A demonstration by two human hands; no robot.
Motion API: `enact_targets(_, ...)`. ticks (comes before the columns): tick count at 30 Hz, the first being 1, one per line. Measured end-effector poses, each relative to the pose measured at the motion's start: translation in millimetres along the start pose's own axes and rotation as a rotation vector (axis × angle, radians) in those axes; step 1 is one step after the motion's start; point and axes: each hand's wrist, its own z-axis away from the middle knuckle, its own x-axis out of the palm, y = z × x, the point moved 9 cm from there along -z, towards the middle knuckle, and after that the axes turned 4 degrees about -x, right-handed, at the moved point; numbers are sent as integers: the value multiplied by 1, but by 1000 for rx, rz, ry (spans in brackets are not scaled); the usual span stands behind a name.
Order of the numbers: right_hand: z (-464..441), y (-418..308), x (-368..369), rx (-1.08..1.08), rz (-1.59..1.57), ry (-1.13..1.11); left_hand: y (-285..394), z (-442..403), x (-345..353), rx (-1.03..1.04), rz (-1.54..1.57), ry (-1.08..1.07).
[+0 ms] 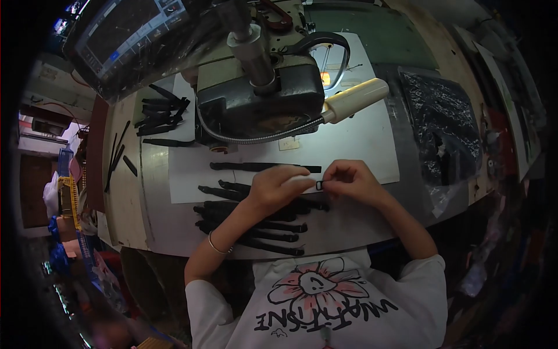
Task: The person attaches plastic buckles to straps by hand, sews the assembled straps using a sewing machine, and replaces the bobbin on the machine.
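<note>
My right hand [351, 181] is closed, its fingertips pinching a small black rectangular buckle [319, 185]. Just left of it, my left hand [279, 186] has its fingers curled together above the black straps; what they hold, if anything, is hidden. One black strap [261, 167] lies crosswise on the white sheet behind my left hand, its flat end reaching toward my right hand. A pile of black straps [273, 234] spreads under my left forearm near the table's front edge.
A sewing machine head [261, 104] stands over the white sheet [372, 134]. More black straps [163, 110] are stacked at the left, beside thin black strips [116, 154]. A monitor [128, 38] is at the upper left. A clear plastic bag with dark contents [442, 116] lies at the right.
</note>
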Motion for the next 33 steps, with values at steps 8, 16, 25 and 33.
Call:
enact_targets(8, 12, -14, -33, -136, 515, 376, -58, 7, 47, -534, 18, -273)
enact_targets(16, 13, -33, -7, -443, 761, 547, -64, 6, 36, -672, 213, -114)
enact_targets(25, 16, -43, 10, -617, 889, 568, -53, 2, 27, -584, 154, -56)
enact_targets(33, 13, -44, 16, -661, 906, 509, -55, 8, 27, -606, 163, -34)
